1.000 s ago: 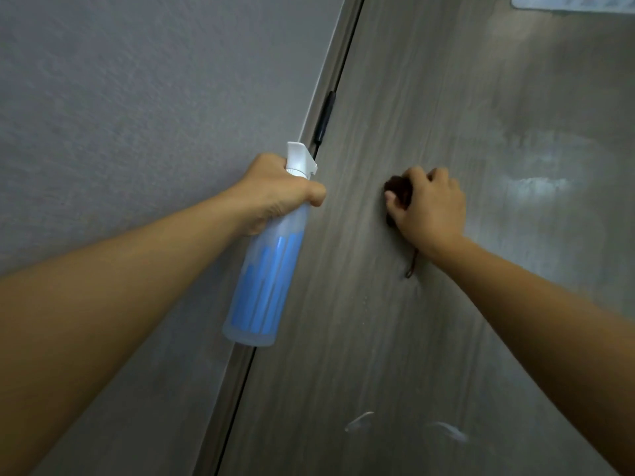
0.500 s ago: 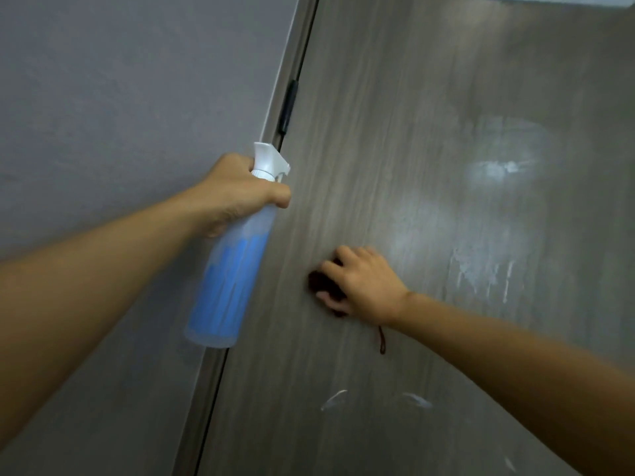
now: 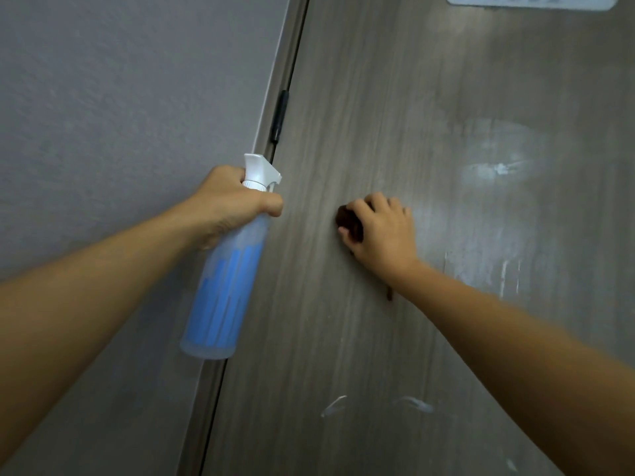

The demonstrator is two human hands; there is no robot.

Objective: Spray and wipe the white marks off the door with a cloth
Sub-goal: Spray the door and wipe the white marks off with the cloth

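The brown wooden door [image 3: 360,115] has white marks [image 3: 500,168] smeared on its right side and two small white streaks [image 3: 333,405] lower down, and a small dark brown cloth [image 3: 349,224] is pressed flat against the door to the left of the big smear. The right hand [image 3: 385,231] holds the cloth, with its fingers curled over it and its thumb tucked under. The left hand [image 3: 233,201] is wrapped tight around the neck of a clear spray bottle [image 3: 226,286] with blue liquid inside and a white nozzle on top, held up just beside the door's edge, near the black hinge [image 3: 279,115] and the grey wall [image 3: 120,115].
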